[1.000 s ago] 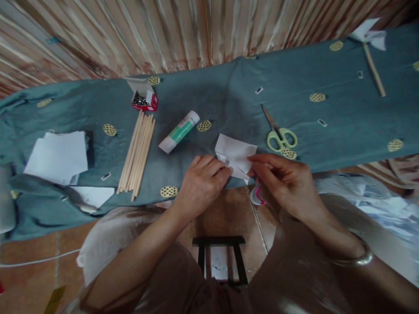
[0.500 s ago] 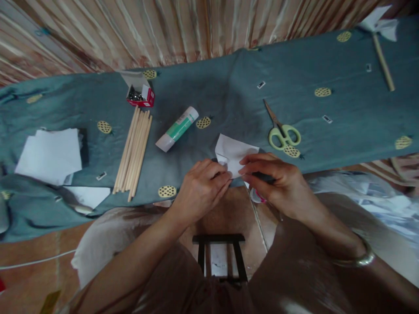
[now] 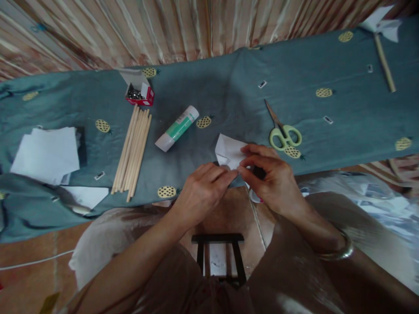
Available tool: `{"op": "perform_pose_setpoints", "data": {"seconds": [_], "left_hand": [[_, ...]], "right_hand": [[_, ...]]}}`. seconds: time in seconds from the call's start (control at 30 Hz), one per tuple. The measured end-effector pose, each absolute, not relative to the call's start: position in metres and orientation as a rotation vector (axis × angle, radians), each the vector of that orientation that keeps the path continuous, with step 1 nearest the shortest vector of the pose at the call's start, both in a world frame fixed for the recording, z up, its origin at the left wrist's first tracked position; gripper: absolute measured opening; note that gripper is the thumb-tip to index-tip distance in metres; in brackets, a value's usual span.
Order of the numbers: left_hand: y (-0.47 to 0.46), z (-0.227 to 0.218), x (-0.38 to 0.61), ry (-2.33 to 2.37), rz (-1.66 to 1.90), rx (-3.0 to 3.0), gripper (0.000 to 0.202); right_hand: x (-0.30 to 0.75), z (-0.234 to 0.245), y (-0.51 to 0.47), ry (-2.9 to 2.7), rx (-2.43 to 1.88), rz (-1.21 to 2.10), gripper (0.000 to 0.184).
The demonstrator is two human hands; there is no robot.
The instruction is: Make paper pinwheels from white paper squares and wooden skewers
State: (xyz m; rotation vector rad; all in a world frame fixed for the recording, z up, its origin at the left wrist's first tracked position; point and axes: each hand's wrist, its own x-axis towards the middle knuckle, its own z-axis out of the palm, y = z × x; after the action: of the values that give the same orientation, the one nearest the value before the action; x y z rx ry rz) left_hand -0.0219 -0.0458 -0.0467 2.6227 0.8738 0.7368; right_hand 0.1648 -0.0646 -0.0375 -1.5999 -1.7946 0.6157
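At the near edge of the blue-green surface (image 3: 238,78): white paper (image 3: 230,147), with a fold line at its left side. Left hand (image 3: 206,187) pinched on the near edge of the paper; right hand (image 3: 271,181) clamped on it too, with fingertips just beside. Possible trouble, as a judgement: crooked crease or small tear, from uneven pull; slipping over the edge, from too light a hold.
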Motion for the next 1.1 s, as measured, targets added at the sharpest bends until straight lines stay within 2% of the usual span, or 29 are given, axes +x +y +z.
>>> {"op": "perform_pose_setpoints", "data": {"seconds": [0.27, 1.1], "left_hand": [[-0.0444, -0.0475, -0.0207, 0.855, 0.804, 2.575, 0.015], [-0.0423, -0.0477, -0.0208, 0.916, 0.719, 2.392, 0.018]], "right_hand": [[0.1601, -0.0379, -0.0659, -1.831, -1.636, 0.497, 0.009], [0.1615, -0.0352, -0.0687, -1.856, -1.641, 0.473, 0.009]]}}
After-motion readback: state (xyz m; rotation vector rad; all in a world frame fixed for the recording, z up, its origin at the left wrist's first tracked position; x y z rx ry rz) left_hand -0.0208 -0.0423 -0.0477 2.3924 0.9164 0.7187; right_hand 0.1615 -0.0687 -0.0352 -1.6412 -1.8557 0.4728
